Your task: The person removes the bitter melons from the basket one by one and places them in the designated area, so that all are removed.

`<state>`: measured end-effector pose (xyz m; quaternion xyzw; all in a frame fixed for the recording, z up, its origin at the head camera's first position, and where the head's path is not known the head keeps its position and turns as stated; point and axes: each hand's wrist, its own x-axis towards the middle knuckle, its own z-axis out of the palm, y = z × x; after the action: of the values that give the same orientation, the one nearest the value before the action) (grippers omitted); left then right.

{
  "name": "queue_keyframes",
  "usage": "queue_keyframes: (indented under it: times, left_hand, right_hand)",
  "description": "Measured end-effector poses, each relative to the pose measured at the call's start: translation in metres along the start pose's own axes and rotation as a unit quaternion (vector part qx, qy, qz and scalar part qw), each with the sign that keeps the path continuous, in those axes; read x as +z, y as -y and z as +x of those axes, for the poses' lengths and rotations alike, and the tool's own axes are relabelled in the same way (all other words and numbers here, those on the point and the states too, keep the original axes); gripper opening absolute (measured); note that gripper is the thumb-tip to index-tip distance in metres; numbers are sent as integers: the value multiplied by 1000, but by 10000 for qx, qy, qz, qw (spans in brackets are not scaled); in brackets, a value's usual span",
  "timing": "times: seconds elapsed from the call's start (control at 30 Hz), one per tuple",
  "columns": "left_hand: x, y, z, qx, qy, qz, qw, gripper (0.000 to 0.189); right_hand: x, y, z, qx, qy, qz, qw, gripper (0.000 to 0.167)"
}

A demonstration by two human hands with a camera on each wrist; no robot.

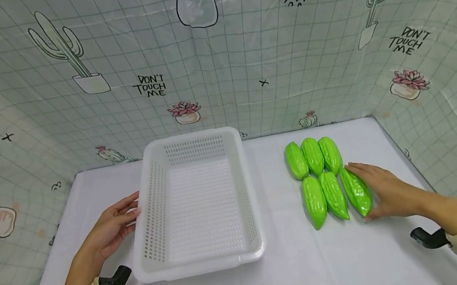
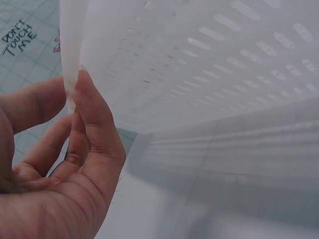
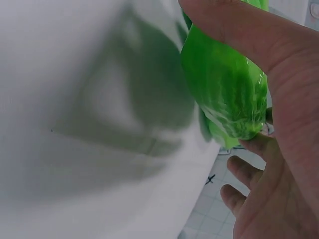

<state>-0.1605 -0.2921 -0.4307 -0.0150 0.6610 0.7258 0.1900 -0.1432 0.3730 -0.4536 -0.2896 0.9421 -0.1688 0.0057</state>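
A white perforated plastic basket (image 1: 200, 268) stands left of centre on the table. My left hand (image 1: 110, 227) is at its left side; in the left wrist view the thumb and fingers pinch the basket's rim (image 2: 70, 45). On the right, several shiny green bitter melons (image 1: 315, 202) lie in two rows. My right hand (image 1: 388, 191) spans the front-right bitter melon (image 1: 356, 192) lengthwise, thumb at the near end and forefinger at the far end. The right wrist view shows this bitter melon (image 3: 224, 84) between them, its upper part hidden by the thumb.
A white cloth covers the table (image 1: 297, 275). Behind and at both sides hangs a green checked curtain (image 1: 234, 63) printed with cacti and lettering. A dark wrist-worn device (image 1: 116, 278) sits at the left cuff, another dark device (image 1: 429, 237) at the right.
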Motion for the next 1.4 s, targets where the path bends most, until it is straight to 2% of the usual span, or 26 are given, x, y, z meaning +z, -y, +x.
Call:
queue_keyframes:
  times: [0.5,0.7,0.93,1.4]
  left_hand:
    - [-1,2,-3,119,68,17,9999,58]
    - [-3,3,-2,184,230,-153,9994,64]
    - [-3,4,-1,161,211,-165,9995,67]
    - [-5,6,0,168,184,-299,9992,60]
  right_hand:
    - [14,-5,0,-19,170,28,9998,134]
    - [13,-2,-1,70,253,118,9996,134]
    - [10,-1,0,149,353,67,9992,135]
    - [6,-4,3,141,475,140,9987,136]
